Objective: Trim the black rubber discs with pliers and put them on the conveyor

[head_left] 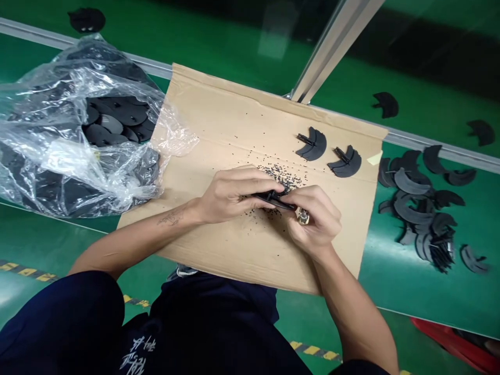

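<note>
Over the middle of the cardboard sheet [219, 114], my left hand [234, 195] grips a dark flat plastic part [273, 199] between thumb and fingers. My right hand [314, 219] is closed at the part's right end. A small tool with a shiny metallic, rounded end [303, 216] sticks out of its curled fingers; its kind and working end are hidden. Tiny black scraps [283, 176] lie scattered beneath and beyond both hands. Two curved black plastic pieces [313, 144] with upright stems rest on the cardboard, beyond my right hand.
A clear plastic bag [50, 140] with black discs [128, 112] inside stands at the left. On the green table [410, 291] at the right lies a heap of curved black pieces [416, 203]. A metal post [332, 52] rises at the back edge.
</note>
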{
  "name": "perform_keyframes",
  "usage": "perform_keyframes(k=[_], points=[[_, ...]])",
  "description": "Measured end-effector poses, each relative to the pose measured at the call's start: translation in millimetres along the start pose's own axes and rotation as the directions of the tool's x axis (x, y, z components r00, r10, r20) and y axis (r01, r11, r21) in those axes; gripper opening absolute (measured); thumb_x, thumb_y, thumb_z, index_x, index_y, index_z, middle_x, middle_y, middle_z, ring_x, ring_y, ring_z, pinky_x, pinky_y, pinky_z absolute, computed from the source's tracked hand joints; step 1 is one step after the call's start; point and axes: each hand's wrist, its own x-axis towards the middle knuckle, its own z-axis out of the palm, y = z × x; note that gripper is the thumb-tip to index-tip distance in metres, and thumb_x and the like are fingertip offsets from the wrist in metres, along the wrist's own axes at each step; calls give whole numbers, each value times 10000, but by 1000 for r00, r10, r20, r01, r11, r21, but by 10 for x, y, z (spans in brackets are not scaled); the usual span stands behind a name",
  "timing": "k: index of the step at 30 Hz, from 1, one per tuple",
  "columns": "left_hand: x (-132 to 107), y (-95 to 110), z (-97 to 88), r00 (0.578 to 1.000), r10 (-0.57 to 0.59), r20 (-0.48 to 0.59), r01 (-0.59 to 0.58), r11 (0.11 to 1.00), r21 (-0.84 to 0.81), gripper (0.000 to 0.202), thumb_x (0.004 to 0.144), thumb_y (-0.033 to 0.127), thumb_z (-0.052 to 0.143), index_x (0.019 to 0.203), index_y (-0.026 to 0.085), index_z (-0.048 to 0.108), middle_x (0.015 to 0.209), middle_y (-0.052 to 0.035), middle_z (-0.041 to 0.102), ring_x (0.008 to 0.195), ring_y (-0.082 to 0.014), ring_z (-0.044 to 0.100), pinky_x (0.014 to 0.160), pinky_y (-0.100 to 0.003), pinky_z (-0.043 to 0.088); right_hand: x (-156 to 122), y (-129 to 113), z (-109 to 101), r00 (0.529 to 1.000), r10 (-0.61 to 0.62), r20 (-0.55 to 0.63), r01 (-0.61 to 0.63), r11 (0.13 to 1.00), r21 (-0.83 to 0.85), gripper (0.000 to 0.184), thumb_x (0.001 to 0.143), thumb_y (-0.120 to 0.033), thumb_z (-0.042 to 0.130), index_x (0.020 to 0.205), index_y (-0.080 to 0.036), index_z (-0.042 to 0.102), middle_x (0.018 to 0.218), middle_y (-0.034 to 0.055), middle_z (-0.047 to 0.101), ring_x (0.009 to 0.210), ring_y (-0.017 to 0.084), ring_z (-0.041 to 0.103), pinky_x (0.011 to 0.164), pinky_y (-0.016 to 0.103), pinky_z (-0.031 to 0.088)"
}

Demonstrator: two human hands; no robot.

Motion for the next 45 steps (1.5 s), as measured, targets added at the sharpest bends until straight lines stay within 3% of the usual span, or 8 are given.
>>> perform_keyframes(k=[11, 17, 26, 31, 37, 40, 42, 45], points=[[-37, 17, 9, 998, -4, -67, 2, 1000, -26, 233, 841, 296, 779, 1035, 169, 756, 899, -53, 771, 830, -107, 717, 767, -213, 582, -20, 8, 7, 999, -10, 52, 10, 1000, 13, 217, 838, -122, 715, 1018, -239, 682, 835, 22, 672, 676, 141, 622, 564, 283, 492], [-47, 18, 27, 997, 34, -62, -36, 999, -36, 205, 923, 267, 690, 1099, 171, 734, 964, -75, 774, 901, -134, 727, 811, -261, 594, -22, 0, -6, 999, -23, 44, 23, 1000, 8, 213, 834, -116, 721, 1001, -242, 678, 814, 13, 660, 656, 138, 615, 553, 281, 493], [-60, 41, 38, 998, 30, -62, -32, 999, -43, 198, 917, 253, 697, 1075, 140, 736, 968, -92, 772, 903, -136, 726, 819, -258, 590, -11, -8, -21, 997, -30, 65, 29, 1000, 12, 201, 838, -122, 706, 1005, -230, 681, 800, 22, 646, 654, 146, 612, 540, 280, 480], [-62, 66, 44, 995, -7, -96, 4, 999, -33, 186, 841, 273, 783, 994, 171, 755, 883, -49, 771, 816, -119, 717, 752, -238, 590, -3, 7, -18, 996, -60, 66, 57, 998, 37, 201, 839, -99, 690, 997, -221, 673, 785, 20, 637, 648, 145, 603, 546, 284, 478], [-75, 40, 66, 997, -35, -67, 30, 996, -83, 267, 841, 288, 786, 1086, 192, 742, 951, -55, 778, 888, -134, 720, 814, -269, 593, -13, -27, 12, 998, -42, 37, 40, 998, 47, 234, 813, -75, 725, 979, -229, 667, 784, 4, 635, 646, 133, 598, 553, 278, 472], [-83, 15, 82, 994, -111, -23, 107, 983, -150, 240, 899, 278, 723, 1117, 178, 714, 1038, -72, 770, 1002, -153, 718, 912, -302, 586, 44, -62, -9, 999, 29, 17, -30, 997, 69, 133, 853, -162, 720, 942, -236, 654, 800, 3, 634, 671, 136, 592, 584, 288, 470], [-81, 0, 80, 983, -184, -17, 178, 968, -179, 216, 952, 271, 648, 1137, 167, 691, 1067, -77, 757, 1021, -148, 713, 917, -297, 583, 77, -74, -70, 985, 174, -4, -173, 980, 94, 63, 915, -284, 662, 905, -234, 626, 787, 5, 605, 672, 142, 563, 597, 302, 457], [-70, -18, 59, 972, -220, -79, 209, 969, -133, 218, 961, 301, 633, 1132, 176, 684, 1038, -60, 745, 970, -135, 705, 855, -278, 582, 22, -62, -213, 891, 452, 45, -453, 879, 147, 191, 925, -423, 625, 978, -247, 573, 777, -18, 505, 628, 130, 467, 578, 297, 423]])
